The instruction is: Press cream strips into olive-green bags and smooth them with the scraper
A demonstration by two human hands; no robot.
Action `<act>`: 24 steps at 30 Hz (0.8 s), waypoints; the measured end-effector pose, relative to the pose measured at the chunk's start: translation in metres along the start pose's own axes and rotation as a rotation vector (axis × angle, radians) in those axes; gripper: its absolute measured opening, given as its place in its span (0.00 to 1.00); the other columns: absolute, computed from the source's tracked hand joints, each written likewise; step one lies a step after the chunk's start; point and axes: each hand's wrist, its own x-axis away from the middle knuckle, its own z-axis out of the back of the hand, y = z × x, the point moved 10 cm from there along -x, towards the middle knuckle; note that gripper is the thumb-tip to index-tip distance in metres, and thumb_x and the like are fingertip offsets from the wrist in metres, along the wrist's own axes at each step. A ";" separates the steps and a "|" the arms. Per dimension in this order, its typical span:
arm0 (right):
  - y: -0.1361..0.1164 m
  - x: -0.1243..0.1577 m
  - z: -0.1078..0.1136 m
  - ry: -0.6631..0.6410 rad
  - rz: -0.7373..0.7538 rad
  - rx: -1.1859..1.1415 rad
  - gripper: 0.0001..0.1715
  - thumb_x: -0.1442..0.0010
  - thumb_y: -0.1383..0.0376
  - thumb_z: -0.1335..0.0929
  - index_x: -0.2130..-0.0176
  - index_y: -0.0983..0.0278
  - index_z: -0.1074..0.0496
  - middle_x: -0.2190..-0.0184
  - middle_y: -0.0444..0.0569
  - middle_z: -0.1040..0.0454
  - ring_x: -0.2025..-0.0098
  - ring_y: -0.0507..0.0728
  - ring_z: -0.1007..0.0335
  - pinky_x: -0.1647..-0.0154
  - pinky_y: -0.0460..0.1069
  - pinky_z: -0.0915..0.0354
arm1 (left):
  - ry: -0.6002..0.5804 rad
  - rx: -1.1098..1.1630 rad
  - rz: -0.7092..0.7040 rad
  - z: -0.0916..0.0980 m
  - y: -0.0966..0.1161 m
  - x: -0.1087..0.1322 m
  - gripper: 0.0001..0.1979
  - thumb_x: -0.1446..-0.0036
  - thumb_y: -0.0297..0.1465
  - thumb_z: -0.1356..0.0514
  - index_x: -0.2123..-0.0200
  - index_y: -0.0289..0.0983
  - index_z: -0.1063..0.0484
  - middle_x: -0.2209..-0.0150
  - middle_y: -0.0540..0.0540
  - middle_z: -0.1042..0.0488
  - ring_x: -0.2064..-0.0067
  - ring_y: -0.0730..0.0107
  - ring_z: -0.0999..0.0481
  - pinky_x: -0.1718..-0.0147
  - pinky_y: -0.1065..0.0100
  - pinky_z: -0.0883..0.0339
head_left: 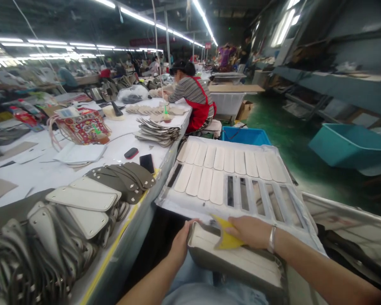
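Observation:
In the head view a thick grey-and-cream stack of padded pieces (238, 262) rests at the lap, below the front edge of a white slotted tray (190, 203). My left hand (180, 243) is closed round the stack's left end. A yellow piece (227, 235), soft-looking, is pinched in my right hand (250, 231) over the top of the stack. Pale rounded strips (229, 160) fill the tray's back row and the left part of its front row; slots further right in that row show dark or grey openings.
On the white table (120, 146) at left lie piled grey straps (34, 254), a phone (147, 163), stacked pieces (158, 131) and a patterned bag (79, 127). A person in a red apron (198, 101) sits beyond. Blue bin (246, 135) stands behind the tray, teal bin (352, 146) to the right.

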 end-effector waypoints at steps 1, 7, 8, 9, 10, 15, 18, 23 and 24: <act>-0.011 -0.010 0.002 0.028 0.046 0.137 0.12 0.45 0.59 0.35 0.72 0.65 0.28 0.78 0.50 0.29 0.78 0.55 0.34 0.78 0.47 0.47 | 0.014 0.038 0.027 0.000 -0.004 -0.001 0.30 0.40 0.50 0.58 0.50 0.35 0.31 0.52 0.43 0.28 0.49 0.59 0.31 0.47 0.58 0.42; -0.074 -0.054 -0.008 0.232 0.317 0.505 0.24 0.37 0.58 0.44 0.75 0.65 0.28 0.76 0.55 0.27 0.71 0.58 0.33 0.69 0.51 0.48 | 0.121 0.287 0.139 0.007 -0.010 -0.013 0.37 0.45 0.56 0.60 0.55 0.32 0.28 0.59 0.41 0.24 0.55 0.56 0.27 0.52 0.58 0.39; -0.083 -0.059 -0.011 0.261 0.386 0.517 0.26 0.36 0.57 0.44 0.75 0.65 0.29 0.76 0.54 0.27 0.71 0.58 0.33 0.68 0.52 0.48 | 0.145 0.309 0.172 0.008 -0.012 -0.014 0.38 0.46 0.57 0.60 0.56 0.31 0.27 0.61 0.41 0.24 0.56 0.56 0.27 0.53 0.58 0.38; -0.092 -0.063 -0.014 0.272 0.463 0.521 0.27 0.36 0.56 0.44 0.75 0.65 0.29 0.76 0.53 0.28 0.71 0.57 0.34 0.68 0.52 0.49 | 0.176 0.315 0.209 0.011 -0.016 -0.014 0.39 0.47 0.58 0.59 0.58 0.31 0.27 0.63 0.40 0.23 0.57 0.55 0.26 0.54 0.59 0.37; -0.099 -0.068 -0.018 0.263 0.542 0.520 0.27 0.36 0.56 0.45 0.76 0.65 0.29 0.77 0.52 0.28 0.71 0.56 0.34 0.67 0.51 0.49 | 0.214 0.304 0.247 0.014 -0.020 -0.012 0.38 0.47 0.58 0.57 0.60 0.30 0.26 0.65 0.40 0.23 0.58 0.55 0.26 0.55 0.59 0.37; -0.118 -0.077 -0.034 0.132 0.843 0.513 0.28 0.36 0.56 0.46 0.76 0.65 0.30 0.78 0.49 0.28 0.72 0.54 0.36 0.67 0.51 0.50 | 0.389 0.179 0.290 0.032 -0.034 0.005 0.32 0.46 0.54 0.52 0.65 0.31 0.24 0.68 0.41 0.23 0.61 0.56 0.26 0.57 0.62 0.37; -0.123 -0.075 -0.038 0.089 0.918 0.524 0.28 0.36 0.55 0.46 0.75 0.65 0.30 0.77 0.49 0.27 0.72 0.54 0.36 0.66 0.51 0.50 | 0.452 0.089 0.242 0.037 -0.036 0.014 0.27 0.45 0.50 0.50 0.67 0.32 0.25 0.69 0.43 0.24 0.62 0.58 0.27 0.57 0.62 0.38; -0.127 -0.068 -0.041 0.056 1.002 0.522 0.28 0.36 0.56 0.46 0.74 0.66 0.29 0.76 0.49 0.26 0.72 0.54 0.35 0.66 0.52 0.51 | 0.497 -0.132 0.184 0.045 -0.027 0.025 0.19 0.45 0.45 0.47 0.68 0.35 0.25 0.66 0.44 0.24 0.57 0.57 0.29 0.53 0.61 0.39; -0.128 -0.067 -0.042 0.053 1.015 0.525 0.28 0.36 0.56 0.46 0.74 0.66 0.29 0.76 0.49 0.26 0.72 0.54 0.34 0.66 0.52 0.51 | 0.496 -0.156 0.180 0.045 -0.025 0.027 0.18 0.45 0.44 0.46 0.68 0.36 0.25 0.66 0.44 0.24 0.57 0.57 0.29 0.52 0.61 0.40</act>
